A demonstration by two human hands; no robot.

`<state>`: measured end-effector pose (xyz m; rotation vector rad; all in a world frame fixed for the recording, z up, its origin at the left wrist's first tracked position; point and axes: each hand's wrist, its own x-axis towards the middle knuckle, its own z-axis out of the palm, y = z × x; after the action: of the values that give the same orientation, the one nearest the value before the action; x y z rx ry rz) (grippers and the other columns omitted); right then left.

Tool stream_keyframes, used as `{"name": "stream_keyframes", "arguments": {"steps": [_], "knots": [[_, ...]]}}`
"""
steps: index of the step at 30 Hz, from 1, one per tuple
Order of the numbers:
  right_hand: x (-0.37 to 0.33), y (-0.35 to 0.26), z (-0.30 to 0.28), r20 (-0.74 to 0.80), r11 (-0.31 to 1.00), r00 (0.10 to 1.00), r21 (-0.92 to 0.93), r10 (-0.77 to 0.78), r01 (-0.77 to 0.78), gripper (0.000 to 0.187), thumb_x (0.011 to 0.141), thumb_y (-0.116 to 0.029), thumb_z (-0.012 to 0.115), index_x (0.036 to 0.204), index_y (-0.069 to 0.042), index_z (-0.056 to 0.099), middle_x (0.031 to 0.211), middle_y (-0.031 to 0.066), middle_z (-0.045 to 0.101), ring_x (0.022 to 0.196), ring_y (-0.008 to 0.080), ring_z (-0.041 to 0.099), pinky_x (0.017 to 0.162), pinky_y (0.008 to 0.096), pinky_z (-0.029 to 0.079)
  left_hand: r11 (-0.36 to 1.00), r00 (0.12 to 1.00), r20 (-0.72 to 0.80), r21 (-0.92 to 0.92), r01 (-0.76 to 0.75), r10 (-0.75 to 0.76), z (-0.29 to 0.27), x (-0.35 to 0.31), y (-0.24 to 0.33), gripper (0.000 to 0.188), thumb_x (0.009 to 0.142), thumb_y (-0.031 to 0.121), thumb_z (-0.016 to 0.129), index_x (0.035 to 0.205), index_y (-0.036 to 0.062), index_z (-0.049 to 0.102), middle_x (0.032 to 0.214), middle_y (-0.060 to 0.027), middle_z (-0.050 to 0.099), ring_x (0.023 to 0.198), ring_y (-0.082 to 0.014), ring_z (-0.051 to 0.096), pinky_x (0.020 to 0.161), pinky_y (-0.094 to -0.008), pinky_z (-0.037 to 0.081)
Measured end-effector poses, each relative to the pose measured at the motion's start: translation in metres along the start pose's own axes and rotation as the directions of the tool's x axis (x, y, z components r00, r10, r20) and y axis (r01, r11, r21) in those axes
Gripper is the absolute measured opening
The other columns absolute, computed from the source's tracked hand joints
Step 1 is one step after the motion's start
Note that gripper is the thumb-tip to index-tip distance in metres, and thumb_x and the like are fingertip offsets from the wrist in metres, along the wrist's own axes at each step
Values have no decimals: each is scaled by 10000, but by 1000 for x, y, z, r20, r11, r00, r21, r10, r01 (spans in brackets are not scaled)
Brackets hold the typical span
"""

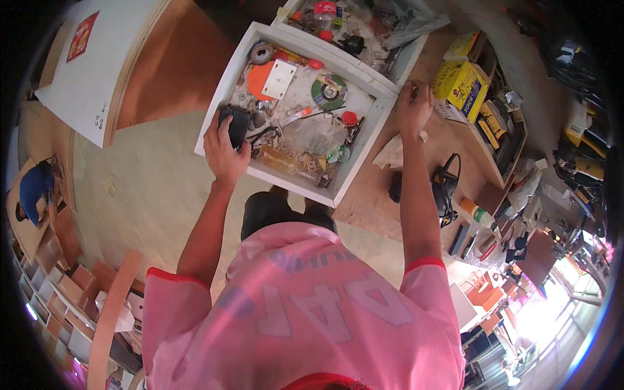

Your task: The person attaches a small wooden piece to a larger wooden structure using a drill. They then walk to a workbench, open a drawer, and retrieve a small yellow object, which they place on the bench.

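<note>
My left hand [225, 156] is at the left wall of a pulled-out white drawer [285, 40], its fingers and thumb closed around a black ribbed block [236, 125]. Inside the drawer, near that block, lie a white plate with holes [279, 79], an orange disc [257, 83], a roll of tape [262, 52] and a green-rimmed disc [329, 92]. A red cap [349, 118] and loose small hardware lie there too. Over the wooden top to the right, my right hand [416, 107] has curled fingers beside a yellow box [460, 88]; what they hold, if anything, is too small to name.
Behind the drawer is a second one [383, 75] with a plastic bottle [325, 16] and plastic bag. A corded black tool [444, 188] and a bottle [478, 212] are right of my right forearm. A white panel [107, 58] stands left; another person [36, 188] is far left.
</note>
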<state>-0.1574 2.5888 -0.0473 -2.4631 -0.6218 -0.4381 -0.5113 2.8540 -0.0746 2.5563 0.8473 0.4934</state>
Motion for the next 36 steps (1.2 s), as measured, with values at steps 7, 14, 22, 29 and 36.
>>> {"name": "stream_keyframes", "arguments": {"steps": [7,14,22,29,36], "knots": [[-7,27,35,-16,996,999,-78,-45,44,123,916,-98,646,1032,-64,623,959,183,556,935,404,540,840,530,438,982,1000,18,188,20,-24,-6,19,39,720,756,164,795,1396,104,470,1491,-201,419,1328,-411,404,1065,-585,329],[-6,22,29,55,992,998,-124,32,-25,177,887,-91,644,1063,-77,629,1013,173,547,978,397,556,845,520,445,949,986,-12,-272,-161,164,88,195,125,554,865,256,747,1326,47,522,1216,-223,623,1160,-425,560,991,-543,429],[-2,20,27,79,988,994,-139,72,-61,165,873,-83,630,1038,-84,626,992,161,548,967,385,568,814,520,443,998,934,352,31,59,-66,134,301,163,824,874,413,709,1508,55,324,1144,-263,699,1041,-438,698,882,-515,549],[-2,22,30,80,980,993,-185,84,-68,166,875,-101,642,1039,-101,620,997,154,563,968,376,579,811,516,447,989,686,728,-117,87,26,-20,195,119,844,864,226,710,1582,131,277,1280,-256,630,1024,-383,684,883,-438,526],[-2,22,28,82,985,995,-169,62,-48,219,853,-88,664,1067,-108,621,1008,148,566,979,372,582,822,513,452,994,562,822,105,9,-92,-46,58,115,867,824,306,777,1541,70,350,1373,-236,542,1157,-404,597,968,-485,498]]}}
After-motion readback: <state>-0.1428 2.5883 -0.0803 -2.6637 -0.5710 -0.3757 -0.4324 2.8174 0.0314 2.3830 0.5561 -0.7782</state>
